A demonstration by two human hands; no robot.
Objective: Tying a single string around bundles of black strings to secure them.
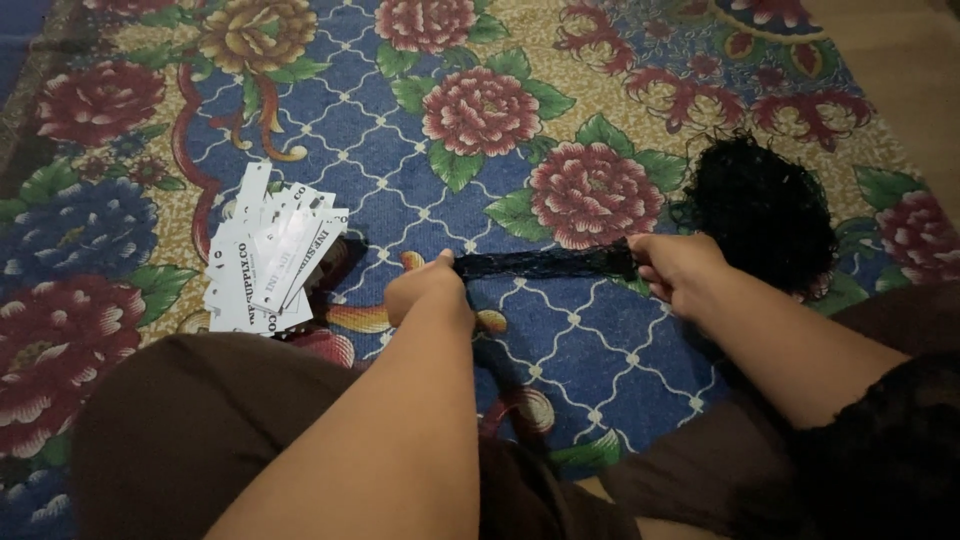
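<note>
The person sits on the floor with a strip of black netting [545, 264] pulled taut between both hands. The left hand [428, 290] is clamped on one end of the strip, thumb pressed on top; the right hand [678, 270] is closed tight around the other end. Just beyond the right hand, touching the same strip, lies a loose heap of black net [762, 210], bunched up on the carpet. Off to the far side of the left hand, well apart from it, sits a fanned stack of white paper tags [272, 256] with dark print and small punched holes. Everything rests on a floral carpet [480, 110] of blue, red and gold. The person's knees, in brown cloth, frame the bottom of the view.
</note>
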